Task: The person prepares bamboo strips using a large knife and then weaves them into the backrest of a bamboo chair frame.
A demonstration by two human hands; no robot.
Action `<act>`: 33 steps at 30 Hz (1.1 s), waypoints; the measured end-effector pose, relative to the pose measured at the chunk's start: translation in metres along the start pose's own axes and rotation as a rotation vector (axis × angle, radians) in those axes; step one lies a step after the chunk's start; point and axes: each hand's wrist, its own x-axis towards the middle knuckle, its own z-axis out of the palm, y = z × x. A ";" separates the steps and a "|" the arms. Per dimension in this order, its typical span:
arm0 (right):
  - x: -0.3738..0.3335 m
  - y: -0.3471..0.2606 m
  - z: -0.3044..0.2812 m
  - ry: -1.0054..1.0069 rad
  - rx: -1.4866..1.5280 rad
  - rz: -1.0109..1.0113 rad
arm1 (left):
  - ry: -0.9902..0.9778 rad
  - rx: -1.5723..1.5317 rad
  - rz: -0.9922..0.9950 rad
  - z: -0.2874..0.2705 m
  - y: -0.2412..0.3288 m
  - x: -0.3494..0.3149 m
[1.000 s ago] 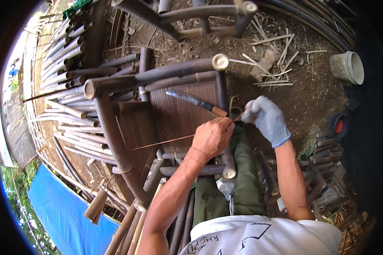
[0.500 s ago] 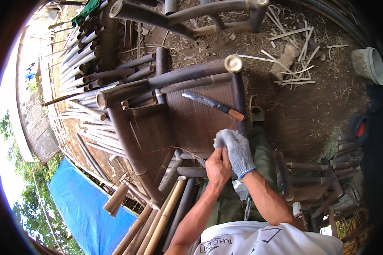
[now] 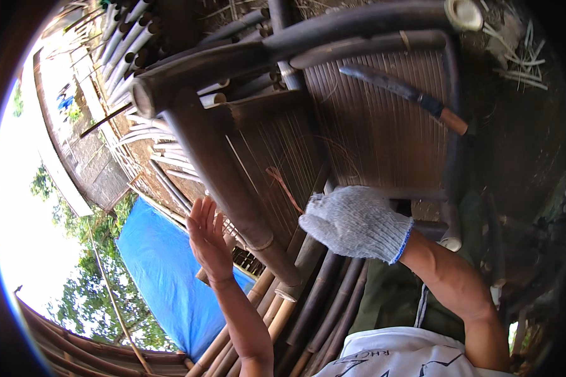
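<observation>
My left hand (image 3: pixel 210 242), bare, is raised with its fingers stretched out and nothing in it, beside the front bamboo post of a dark bamboo chair (image 3: pixel 214 169). My right hand (image 3: pixel 357 223) wears a grey knit glove with a blue cuff and is closed near the chair's lower front rail. From its fingertips sticks out a bundle of thin reddish strands (image 3: pixel 284 187), bent at its upper end. Loose fine strands curl over the slatted panel above. A long knife (image 3: pixel 399 91) with a dark blade and wooden handle lies on the other slatted panel.
Bamboo poles (image 3: pixel 264 320) lean below the chair, between my arms. A blue tarp (image 3: pixel 170 270) hangs at the left. Stacked bamboo lengths (image 3: pixel 122 50) lie at the far left. Pale bamboo strips (image 3: pixel 522 60) are scattered on the ground at the upper right.
My hands have parted: the left has swung left and opened, while the gloved right stays closed on the reddish strands. The view has come nearer to the chair and shifted left.
</observation>
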 end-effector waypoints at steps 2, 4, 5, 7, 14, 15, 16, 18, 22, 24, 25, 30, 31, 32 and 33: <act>0.011 -0.005 0.008 -0.041 0.116 0.114 | -0.244 -0.208 -0.154 -0.007 -0.006 0.020; 0.015 0.003 0.025 -0.016 0.072 0.006 | -0.276 -0.284 -0.240 0.002 -0.013 0.030; 0.014 0.008 0.033 -0.057 0.082 0.009 | -0.225 -0.264 -0.259 0.004 -0.018 0.034; 0.017 0.012 0.035 -0.141 0.104 0.010 | -0.178 -0.231 -0.267 0.003 -0.025 0.037; 0.024 0.024 0.042 0.012 -0.032 -0.051 | -0.120 -0.239 -0.251 0.004 -0.026 0.042; 0.025 0.020 0.046 0.002 -0.095 -0.049 | -0.098 -0.254 -0.258 0.001 -0.025 0.041; 0.028 0.017 0.049 -0.021 -0.095 -0.068 | -0.081 -0.246 -0.244 -0.001 -0.024 0.039; 0.028 0.017 0.044 -0.054 -0.115 -0.071 | -0.087 -0.242 -0.225 0.014 -0.025 0.041; 0.040 0.012 0.048 -0.046 -0.076 0.036 | -0.111 -0.217 -0.214 0.012 -0.028 0.042; 0.048 0.009 0.050 -0.048 -0.057 0.082 | -0.091 -0.224 -0.218 0.011 -0.027 0.040; 0.051 0.008 0.048 -0.102 -0.106 0.108 | -0.116 -0.239 -0.212 0.009 -0.027 0.040; 0.054 0.009 0.043 -0.064 -0.127 0.133 | -0.093 -0.226 -0.153 0.014 -0.029 0.042; 0.054 0.011 0.041 -0.056 -0.132 0.142 | -0.129 -0.248 -0.158 0.016 -0.029 0.043; 0.056 0.011 0.044 -0.056 -0.129 0.134 | -0.147 -0.263 -0.160 0.010 -0.030 0.042; 0.059 0.011 0.048 -0.053 -0.126 0.129 | -0.165 -0.277 -0.162 0.005 -0.031 0.041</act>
